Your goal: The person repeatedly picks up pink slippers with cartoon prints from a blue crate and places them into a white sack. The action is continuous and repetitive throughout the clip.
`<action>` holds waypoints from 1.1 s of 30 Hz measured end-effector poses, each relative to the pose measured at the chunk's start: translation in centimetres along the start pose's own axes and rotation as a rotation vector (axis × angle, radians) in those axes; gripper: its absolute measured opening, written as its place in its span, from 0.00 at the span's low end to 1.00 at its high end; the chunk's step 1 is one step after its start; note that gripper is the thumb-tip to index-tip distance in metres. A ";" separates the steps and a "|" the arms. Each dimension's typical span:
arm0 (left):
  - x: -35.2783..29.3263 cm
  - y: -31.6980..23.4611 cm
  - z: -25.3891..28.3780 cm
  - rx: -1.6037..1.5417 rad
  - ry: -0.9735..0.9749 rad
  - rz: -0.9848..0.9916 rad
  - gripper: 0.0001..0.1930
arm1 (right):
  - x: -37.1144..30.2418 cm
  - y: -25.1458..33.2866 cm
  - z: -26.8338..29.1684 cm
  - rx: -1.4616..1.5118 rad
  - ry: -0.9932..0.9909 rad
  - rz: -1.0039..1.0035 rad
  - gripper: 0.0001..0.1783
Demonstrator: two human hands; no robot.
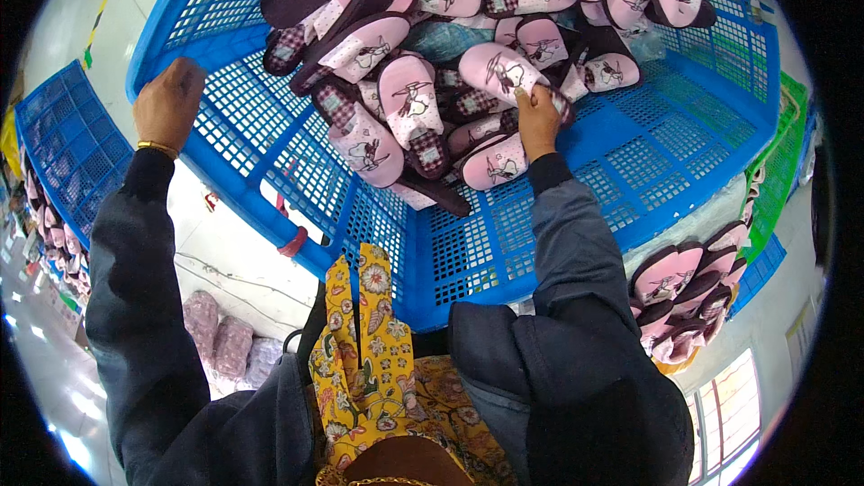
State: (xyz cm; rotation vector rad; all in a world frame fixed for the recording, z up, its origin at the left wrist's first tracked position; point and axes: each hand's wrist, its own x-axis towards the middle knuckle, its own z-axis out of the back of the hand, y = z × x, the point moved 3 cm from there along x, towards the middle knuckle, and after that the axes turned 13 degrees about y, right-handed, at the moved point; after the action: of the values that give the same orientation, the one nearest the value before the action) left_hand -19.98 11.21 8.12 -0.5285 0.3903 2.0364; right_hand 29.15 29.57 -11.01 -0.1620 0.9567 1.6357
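Observation:
A large blue plastic basket (pixel 630 207) with latticed walls stands in front of me, holding a heap of pink and dark-brown slippers with a printed cartoon figure. My left hand (pixel 168 106) is closed on the basket's left rim. Inside the basket, my right hand (pixel 539 122) grips a pink slipper (pixel 493 70), thumb on its printed upper. Just below that hand lies another pink slipper (pixel 495 164). To the left, a slipper with a checked lining (pixel 409 103) rests among the others. A bluish clear plastic bag (pixel 450 39) shows between the slippers.
At the far left is another blue basket (pixel 74 148) with slippers beside it. To the right, a stack of pink slippers (pixel 688 283) stands near a green basket (pixel 781 175). Bagged pinkish bundles (pixel 225 337) lie on the floor at lower left.

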 end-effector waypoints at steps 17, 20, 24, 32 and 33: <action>0.1 -0.4 0.0 0.005 -0.017 -0.004 0.13 | -6.6 5.4 -13.8 0.708 0.340 0.047 0.22; 0.5 -0.5 0.3 0.023 -0.016 -0.024 0.13 | -6.3 6.4 -13.7 0.486 0.052 0.109 0.15; 0.8 0.4 -0.2 -0.016 -0.053 -0.062 0.11 | -9.4 11.4 -8.9 0.377 -0.302 0.195 0.07; 2.3 1.5 -6.2 -0.281 -0.144 -0.265 0.10 | -27.0 15.3 9.7 0.576 -0.536 0.183 0.08; 1.4 0.2 -6.3 -0.327 -0.160 -0.299 0.09 | -29.6 15.0 12.4 0.566 -0.578 0.184 0.12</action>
State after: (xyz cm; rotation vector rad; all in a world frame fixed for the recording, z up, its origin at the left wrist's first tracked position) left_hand -19.44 9.13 1.99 -0.5778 -0.1177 1.8408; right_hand 30.12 15.45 21.50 0.7626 0.9496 1.3876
